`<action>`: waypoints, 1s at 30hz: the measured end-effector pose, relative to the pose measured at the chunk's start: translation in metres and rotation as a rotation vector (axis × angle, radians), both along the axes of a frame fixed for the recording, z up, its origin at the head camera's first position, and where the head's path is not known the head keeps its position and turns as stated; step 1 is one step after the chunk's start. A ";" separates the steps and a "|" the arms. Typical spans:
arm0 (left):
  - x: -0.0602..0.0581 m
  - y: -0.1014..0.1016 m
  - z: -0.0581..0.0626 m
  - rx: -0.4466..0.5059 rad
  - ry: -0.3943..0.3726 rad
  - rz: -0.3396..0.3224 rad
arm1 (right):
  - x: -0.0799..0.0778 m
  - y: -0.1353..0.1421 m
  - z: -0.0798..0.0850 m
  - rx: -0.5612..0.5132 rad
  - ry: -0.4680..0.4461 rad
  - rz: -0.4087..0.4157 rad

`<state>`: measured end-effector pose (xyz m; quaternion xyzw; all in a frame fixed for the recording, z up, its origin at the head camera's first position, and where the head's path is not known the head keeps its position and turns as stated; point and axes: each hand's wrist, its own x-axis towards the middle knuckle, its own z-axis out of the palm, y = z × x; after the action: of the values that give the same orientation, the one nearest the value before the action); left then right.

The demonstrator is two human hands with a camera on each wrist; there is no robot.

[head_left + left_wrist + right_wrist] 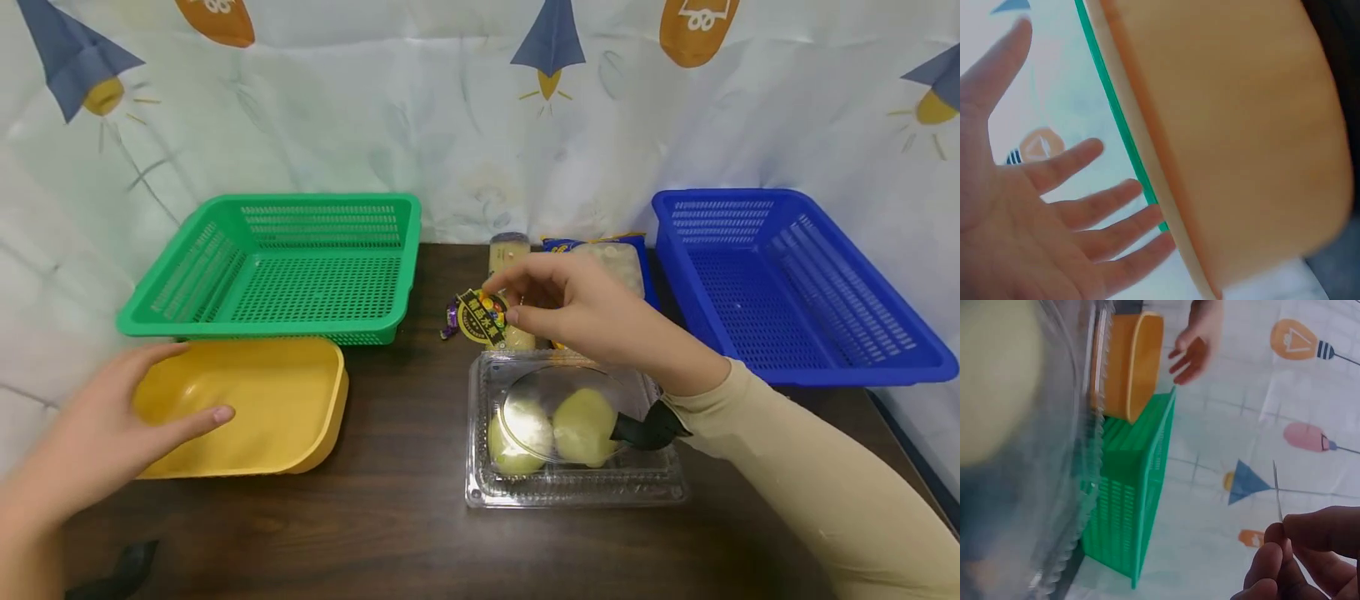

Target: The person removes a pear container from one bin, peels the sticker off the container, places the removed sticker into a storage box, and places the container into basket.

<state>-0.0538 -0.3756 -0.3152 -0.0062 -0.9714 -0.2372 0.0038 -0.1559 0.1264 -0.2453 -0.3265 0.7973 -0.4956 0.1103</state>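
- Dark table [405,525]: green basket [315,287] at the far left, blue basket [787,308] at the far right.
- Yellow tub [262,425]: just in front of the green basket.
- Clear box [570,492]: right of the tub, two pale fruits [585,427] inside.
- Left hand [112,425]: at the tub, fingers spread, thumb apart; cannot tell whether it touches the rim.
- Right hand [577,304]: beyond the box, thumb and fingers pinched on the label.
- Round label [480,318]: held up in the right hand's fingertips.
- Purple sweet [450,320]: in the head view, just left of the label.
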 end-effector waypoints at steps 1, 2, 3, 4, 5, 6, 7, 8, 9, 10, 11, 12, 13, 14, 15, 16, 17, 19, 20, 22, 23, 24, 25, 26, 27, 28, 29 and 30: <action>0.000 -0.005 -0.002 -0.012 -0.017 -0.001 | -0.004 -0.005 0.002 0.006 0.009 -0.005; 0.001 -0.010 -0.004 -0.013 -0.027 -0.004 | -0.007 -0.009 0.004 0.016 0.017 -0.008; 0.002 -0.015 -0.007 -0.015 -0.036 -0.007 | -0.011 -0.014 0.005 0.020 0.021 -0.007; 0.003 -0.019 -0.009 -0.017 -0.037 -0.012 | -0.015 -0.019 0.006 0.022 0.017 -0.004; 0.004 -0.023 -0.012 -0.009 -0.032 -0.022 | -0.018 -0.024 0.007 0.026 0.014 0.000; 0.006 -0.028 -0.015 0.001 -0.027 -0.032 | -0.021 -0.029 0.007 0.026 0.010 0.010; 0.007 -0.032 -0.018 0.009 -0.023 -0.040 | -0.024 -0.034 0.007 0.021 0.001 0.019; 0.009 -0.036 -0.021 0.010 -0.025 -0.041 | -0.027 -0.040 0.007 0.012 -0.014 0.030; 0.010 -0.040 -0.024 0.001 -0.035 -0.038 | -0.030 -0.045 0.007 -0.003 -0.026 0.045; 0.011 -0.044 -0.027 -0.011 -0.047 -0.036 | -0.033 -0.051 0.005 -0.016 -0.038 0.059; 0.013 -0.048 -0.030 -0.018 -0.060 -0.036 | -0.036 -0.057 0.005 -0.027 -0.048 0.075; 0.014 -0.051 -0.032 -0.026 -0.078 -0.032 | -0.039 -0.063 0.003 -0.038 -0.060 0.093; 0.016 -0.055 -0.034 -0.036 -0.101 -0.025 | -0.041 -0.069 0.002 -0.052 -0.072 0.110; 0.018 -0.057 -0.036 -0.048 -0.124 -0.019 | -0.043 -0.075 0.000 -0.063 -0.082 0.127; 0.019 -0.060 -0.038 -0.054 -0.140 -0.016 | -0.045 -0.081 -0.001 -0.071 -0.089 0.144; 0.019 -0.061 -0.039 -0.054 -0.149 -0.017 | -0.046 -0.085 -0.003 -0.075 -0.098 0.156; 0.019 -0.062 -0.040 -0.048 -0.150 -0.020 | -0.046 -0.090 -0.003 -0.077 -0.107 0.167; 0.018 -0.063 -0.042 -0.029 -0.145 -0.028 | -0.047 -0.101 -0.005 -0.078 -0.123 0.185; 0.018 -0.064 -0.043 -0.015 -0.135 -0.034 | -0.047 -0.106 -0.005 -0.070 -0.132 0.193; 0.019 -0.065 -0.046 0.015 -0.104 -0.047 | -0.046 -0.118 -0.005 -0.048 -0.155 0.207; 0.020 -0.065 -0.047 0.026 -0.093 -0.051 | -0.045 -0.123 -0.006 -0.049 -0.175 0.214; 0.020 -0.066 -0.048 0.037 -0.084 -0.052 | -0.044 -0.130 -0.007 -0.052 -0.194 0.223; 0.021 -0.066 -0.049 0.045 -0.070 -0.052 | -0.043 -0.135 -0.008 -0.053 -0.213 0.232; 0.022 -0.066 -0.050 0.052 -0.058 -0.054 | -0.042 -0.141 -0.009 -0.053 -0.228 0.242; 0.023 -0.066 -0.051 0.053 -0.055 -0.053 | -0.041 -0.146 -0.011 -0.056 -0.242 0.252; 0.023 -0.066 -0.051 0.053 -0.058 -0.051 | -0.040 -0.151 -0.013 -0.062 -0.256 0.265; 0.023 -0.066 -0.051 0.050 -0.062 -0.048 | -0.039 -0.155 -0.015 -0.063 -0.271 0.274; 0.023 -0.066 -0.051 0.051 -0.061 -0.049 | -0.038 -0.159 -0.016 -0.058 -0.278 0.285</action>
<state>-0.0307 -0.4412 -0.3664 -0.0226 -0.9643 -0.2619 -0.0317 -0.1938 -0.0330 -0.2617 -0.3675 0.7055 -0.5380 0.2787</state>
